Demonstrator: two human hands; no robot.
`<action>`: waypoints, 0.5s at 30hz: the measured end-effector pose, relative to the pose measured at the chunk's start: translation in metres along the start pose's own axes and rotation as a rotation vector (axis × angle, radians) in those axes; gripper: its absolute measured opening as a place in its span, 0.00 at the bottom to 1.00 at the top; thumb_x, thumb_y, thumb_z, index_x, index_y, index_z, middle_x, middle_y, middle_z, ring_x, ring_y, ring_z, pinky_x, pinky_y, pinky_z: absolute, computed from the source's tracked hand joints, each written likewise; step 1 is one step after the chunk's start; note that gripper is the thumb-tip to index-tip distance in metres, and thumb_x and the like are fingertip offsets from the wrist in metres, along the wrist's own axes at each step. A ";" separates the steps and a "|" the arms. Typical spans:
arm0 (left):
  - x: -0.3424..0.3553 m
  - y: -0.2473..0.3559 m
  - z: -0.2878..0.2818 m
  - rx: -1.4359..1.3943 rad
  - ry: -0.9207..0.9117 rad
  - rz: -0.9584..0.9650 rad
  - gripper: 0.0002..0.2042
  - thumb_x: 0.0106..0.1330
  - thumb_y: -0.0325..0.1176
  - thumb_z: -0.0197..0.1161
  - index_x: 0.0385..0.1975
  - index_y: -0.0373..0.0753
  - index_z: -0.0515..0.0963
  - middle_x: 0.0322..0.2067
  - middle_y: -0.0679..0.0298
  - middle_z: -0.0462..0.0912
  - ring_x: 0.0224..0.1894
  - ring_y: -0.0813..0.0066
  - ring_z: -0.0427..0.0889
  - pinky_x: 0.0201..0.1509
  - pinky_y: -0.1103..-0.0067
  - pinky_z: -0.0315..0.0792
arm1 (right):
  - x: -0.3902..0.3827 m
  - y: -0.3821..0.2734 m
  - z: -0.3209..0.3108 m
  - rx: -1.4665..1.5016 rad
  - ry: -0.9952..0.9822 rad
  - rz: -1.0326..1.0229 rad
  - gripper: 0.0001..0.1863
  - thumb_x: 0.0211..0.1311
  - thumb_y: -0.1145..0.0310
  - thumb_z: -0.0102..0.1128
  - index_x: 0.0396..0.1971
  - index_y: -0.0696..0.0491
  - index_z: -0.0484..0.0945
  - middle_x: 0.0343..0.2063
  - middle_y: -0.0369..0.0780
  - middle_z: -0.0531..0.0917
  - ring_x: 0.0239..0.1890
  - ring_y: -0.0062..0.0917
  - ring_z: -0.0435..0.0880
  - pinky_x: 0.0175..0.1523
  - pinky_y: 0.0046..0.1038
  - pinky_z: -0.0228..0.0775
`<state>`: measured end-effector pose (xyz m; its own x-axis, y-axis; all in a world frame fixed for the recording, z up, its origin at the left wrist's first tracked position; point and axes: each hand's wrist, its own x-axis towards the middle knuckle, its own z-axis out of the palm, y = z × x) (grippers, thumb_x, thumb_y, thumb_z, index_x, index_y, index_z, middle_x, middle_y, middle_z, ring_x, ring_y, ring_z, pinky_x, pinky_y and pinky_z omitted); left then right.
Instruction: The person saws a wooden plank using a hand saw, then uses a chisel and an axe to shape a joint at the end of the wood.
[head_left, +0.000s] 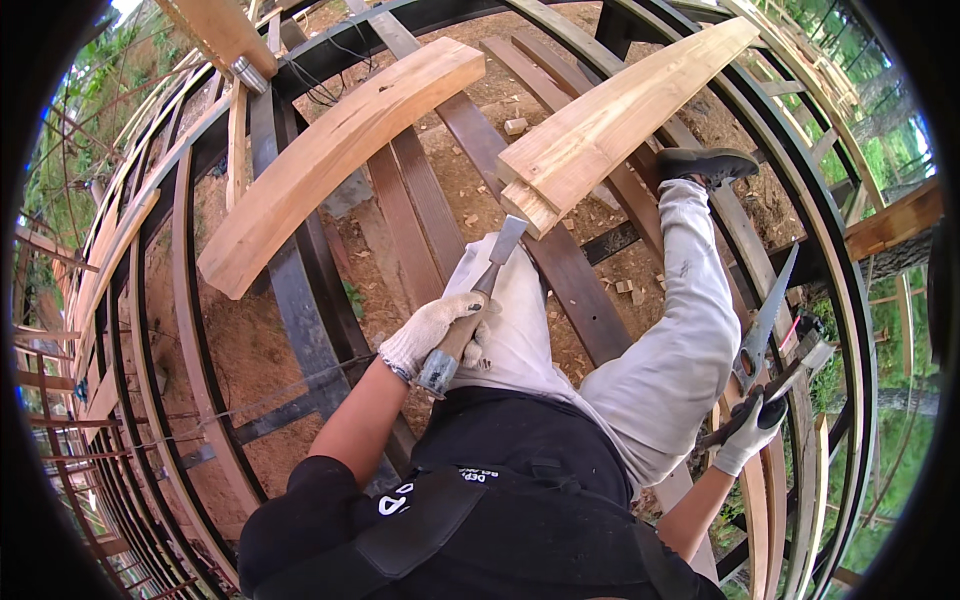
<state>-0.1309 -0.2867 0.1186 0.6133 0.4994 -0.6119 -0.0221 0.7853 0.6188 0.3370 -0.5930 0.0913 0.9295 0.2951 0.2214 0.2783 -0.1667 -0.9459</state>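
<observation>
My left hand [440, 335], in a white knit glove, is closed round the wooden handle of a chisel [505, 240]. The chisel's flat steel blade points away from me, close to the near end of a thick beam [620, 120] with a stepped, cut end. Out to my right, my right hand [752, 432], in a white and dark glove, is closed round a dark-handled tool with a metal head [815, 358]; its exact kind is unclear. Just beyond that hand, a handsaw [772, 315] stands with its blade pointing up and away.
A second, curved beam [340, 165] lies across the dark metal frame [290, 290] at left. Brown planks [575, 290] span the frame, with gaps showing earth and wood chips below. My right leg [690, 290] stretches out to the right. A wooden post [220, 40] rises at far left.
</observation>
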 end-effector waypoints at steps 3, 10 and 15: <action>0.009 0.002 -0.006 -0.063 -0.017 -0.015 0.20 0.77 0.40 0.49 0.58 0.33 0.72 0.28 0.57 0.79 0.18 0.67 0.79 0.25 0.73 0.77 | -0.012 -0.080 0.058 0.225 -0.265 -0.157 0.21 0.65 0.77 0.64 0.56 0.61 0.70 0.31 0.40 0.81 0.22 0.22 0.79 0.26 0.25 0.74; -0.012 0.033 -0.010 0.019 -0.072 0.175 0.18 0.76 0.36 0.54 0.60 0.35 0.70 0.38 0.51 0.84 0.25 0.66 0.84 0.26 0.74 0.79 | -0.058 -0.107 0.149 -0.020 -0.949 0.074 0.38 0.52 0.80 0.73 0.63 0.67 0.65 0.51 0.49 0.79 0.54 0.31 0.80 0.58 0.31 0.76; -0.012 0.050 -0.018 0.047 -0.087 0.308 0.15 0.76 0.37 0.55 0.57 0.39 0.74 0.37 0.54 0.82 0.29 0.69 0.84 0.26 0.76 0.80 | -0.116 -0.156 0.205 0.234 -1.220 0.171 0.25 0.54 0.79 0.69 0.54 0.63 0.73 0.40 0.42 0.86 0.43 0.25 0.86 0.49 0.29 0.81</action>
<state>-0.1535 -0.2468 0.1475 0.6485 0.6762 -0.3496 -0.1815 0.5834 0.7916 0.1363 -0.4086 0.1643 0.0846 0.9846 -0.1530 0.0107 -0.1545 -0.9879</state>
